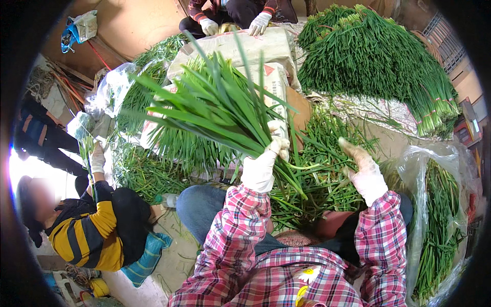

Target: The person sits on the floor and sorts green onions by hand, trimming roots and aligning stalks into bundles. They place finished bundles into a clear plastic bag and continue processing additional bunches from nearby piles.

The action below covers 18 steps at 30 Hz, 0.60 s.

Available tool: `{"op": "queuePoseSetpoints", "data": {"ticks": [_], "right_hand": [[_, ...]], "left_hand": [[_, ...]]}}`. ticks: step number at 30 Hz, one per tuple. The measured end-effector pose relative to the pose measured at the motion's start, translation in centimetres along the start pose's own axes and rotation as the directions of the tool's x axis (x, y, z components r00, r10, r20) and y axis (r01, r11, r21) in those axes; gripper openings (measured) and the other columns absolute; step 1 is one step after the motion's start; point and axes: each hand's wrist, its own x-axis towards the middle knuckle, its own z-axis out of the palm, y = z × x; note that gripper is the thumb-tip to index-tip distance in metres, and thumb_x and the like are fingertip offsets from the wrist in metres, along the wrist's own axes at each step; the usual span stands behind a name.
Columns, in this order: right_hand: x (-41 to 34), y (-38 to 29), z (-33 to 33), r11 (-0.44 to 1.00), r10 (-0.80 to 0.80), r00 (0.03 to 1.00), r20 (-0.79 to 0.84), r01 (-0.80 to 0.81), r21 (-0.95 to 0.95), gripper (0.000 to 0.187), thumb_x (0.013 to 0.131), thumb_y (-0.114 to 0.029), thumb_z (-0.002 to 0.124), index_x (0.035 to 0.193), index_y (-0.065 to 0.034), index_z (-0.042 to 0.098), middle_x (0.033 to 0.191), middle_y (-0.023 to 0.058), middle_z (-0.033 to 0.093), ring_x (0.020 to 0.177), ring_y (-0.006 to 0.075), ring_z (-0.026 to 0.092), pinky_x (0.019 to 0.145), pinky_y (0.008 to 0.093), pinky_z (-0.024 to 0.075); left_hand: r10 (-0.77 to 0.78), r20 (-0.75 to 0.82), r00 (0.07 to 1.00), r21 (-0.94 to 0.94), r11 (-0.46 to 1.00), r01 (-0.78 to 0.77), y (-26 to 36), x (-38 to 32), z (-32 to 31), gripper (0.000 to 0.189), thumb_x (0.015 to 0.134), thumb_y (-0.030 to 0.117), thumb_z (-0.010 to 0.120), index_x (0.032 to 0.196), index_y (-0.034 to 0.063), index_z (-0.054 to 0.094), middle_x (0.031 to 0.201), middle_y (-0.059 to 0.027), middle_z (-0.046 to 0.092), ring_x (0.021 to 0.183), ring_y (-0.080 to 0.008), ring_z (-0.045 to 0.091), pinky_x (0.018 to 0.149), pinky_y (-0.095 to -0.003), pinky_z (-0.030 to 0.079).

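My left hand (264, 165), in a white glove, is closed around a bunch of long flat green leaves (226, 111), likely garlic chives. The leaves fan out up and to the left; the stem ends poke out below the fist. My right hand (364, 172), gloved too, is raised at the right with thumb and fingers apart and nothing in it. Between and beyond my hands lies a heap of loose leaves (326, 153). Behind the held bunch, a pile of green leaves (191, 149) rests by printed white sacks (282, 80).
Tied green bundles (356, 57) form a large stack at the back right. A clear plastic bag of leaves (441, 215) stands right of me. One person in a striped top (84, 238) sits at the left holding stalks; another person's gloved hands (259, 23) are at the top.
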Motion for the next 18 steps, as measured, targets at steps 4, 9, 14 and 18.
{"op": "queuePoseSetpoints", "data": {"ticks": [4, 9, 14, 18], "right_hand": [[0.9, -3.2, 2.0, 0.957, -0.194, 0.981, 0.019, 0.184, 0.224, 0.107, 0.060, -0.012, 0.087, 0.149, -0.0167, 0.029, 0.139, 0.0135, 0.047, 0.128, 0.0265, 0.047, 0.112, 0.0358, 0.0340], [0.9, -3.5, 8.8, 0.805, -0.023, 0.916, 0.400, -0.220, 0.552, 0.095, 0.065, -0.017, 0.086, 0.143, -0.0054, 0.033, 0.124, 0.0097, 0.056, 0.107, 0.0194, 0.056, 0.095, 0.0336, 0.0458], [0.1, -2.0, 8.1, 0.557, 0.216, 0.930, 0.297, -0.367, 0.745, 0.053, 0.076, -0.012, 0.079, 0.121, -0.0038, 0.052, 0.100, 0.0038, 0.064, 0.087, 0.0133, 0.060, 0.076, 0.0268, 0.0500], [0.4, -2.4, 2.6, 0.727, 0.329, 0.902, 0.279, -0.431, 0.535, 0.050, 0.076, -0.001, 0.072, 0.123, -0.0018, 0.052, 0.099, 0.0096, 0.067, 0.084, 0.0156, 0.065, 0.070, 0.0283, 0.0540]], "left_hand": [[-0.148, -0.015, 0.989, 0.052, 0.988, 0.149, -0.2, -0.5, 2.0, 0.038, 0.081, 0.000, 0.070, 0.116, 0.0025, 0.056, 0.084, -0.0078, 0.065, 0.066, -0.0136, 0.060, 0.060, -0.0273, 0.051], [-0.182, -0.058, 0.982, -0.109, 0.979, 0.175, 0.1, -0.4, 5.4, 0.019, 0.081, 0.010, 0.076, 0.095, 0.0005, 0.067, 0.082, -0.0046, 0.067, 0.069, -0.0111, 0.061, 0.066, -0.0241, 0.048], [-0.190, -0.018, 0.982, -0.164, 0.969, 0.185, 0.9, 1.4, 8.5, 0.029, 0.081, 0.011, 0.075, 0.105, 0.0021, 0.063, 0.081, -0.0012, 0.064, 0.068, -0.0094, 0.057, 0.063, -0.0241, 0.045], [-0.101, -0.009, 0.995, -0.103, 0.990, 0.100, 0.8, 2.6, 8.7, 0.011, 0.089, 0.016, 0.066, 0.089, 0.0045, 0.065, 0.080, -0.0008, 0.061, 0.072, -0.0107, 0.056, 0.065, -0.0276, 0.044]]}}
